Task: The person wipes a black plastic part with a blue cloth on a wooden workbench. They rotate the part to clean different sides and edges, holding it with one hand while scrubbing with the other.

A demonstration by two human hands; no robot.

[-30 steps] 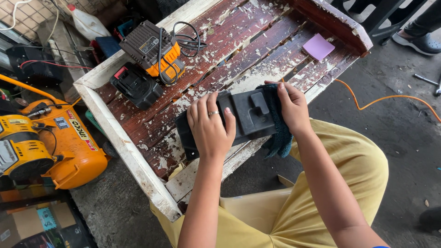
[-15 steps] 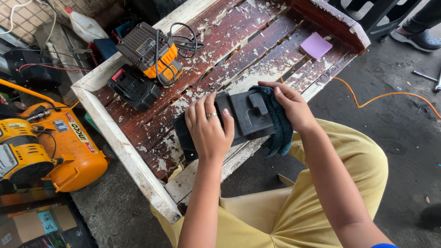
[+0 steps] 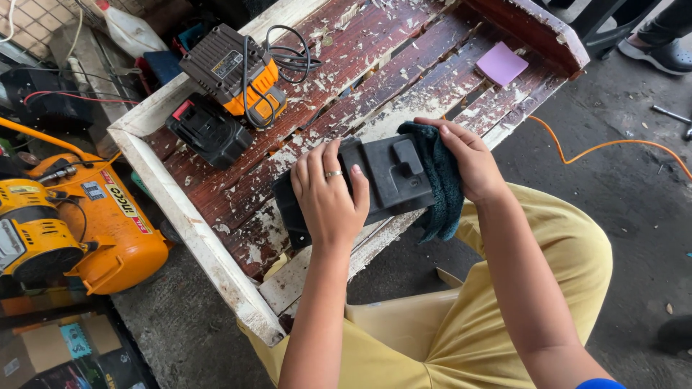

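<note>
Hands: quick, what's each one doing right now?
Left hand: pressed flat on the black case, holding it down.
Right hand: closed on a dark cloth against the case.

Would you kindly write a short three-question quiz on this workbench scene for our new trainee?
1. True or false: the left hand rests flat on the black plastic case.
2. What does the right hand press against the case? A) dark cloth B) brush C) sponge
3. What colour is the small square pad at the far end of the wooden bench?

Key: 1 true. 2 A, the dark cloth. 3 purple.
</note>
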